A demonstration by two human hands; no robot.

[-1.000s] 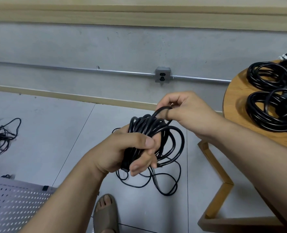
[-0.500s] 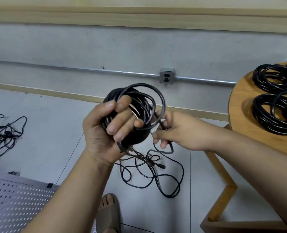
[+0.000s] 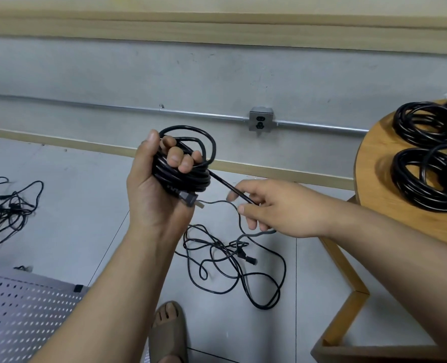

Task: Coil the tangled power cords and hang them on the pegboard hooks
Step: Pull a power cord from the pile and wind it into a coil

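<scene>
Grey tiled floor (image 3: pixel 73 200) carries one loose tangled cord (image 3: pixel 247 258) at centre, a second tangle (image 3: pixel 10 210) at far left, and a perforated pegboard (image 3: pixel 20 318) lying flat at lower left. Round wooden counter (image 3: pixel 374 174), right, bears two black coils just beside each other: rear coil (image 3: pixel 400 121), front coil (image 3: pixel 406 184).

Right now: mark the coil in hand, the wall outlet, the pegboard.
coil (image 3: pixel 191 179), head view, lower strands of the bundle.
wall outlet (image 3: pixel 261 119), head view, middle of its faceplate.
pegboard (image 3: pixel 20 310), head view, perforated face.
</scene>
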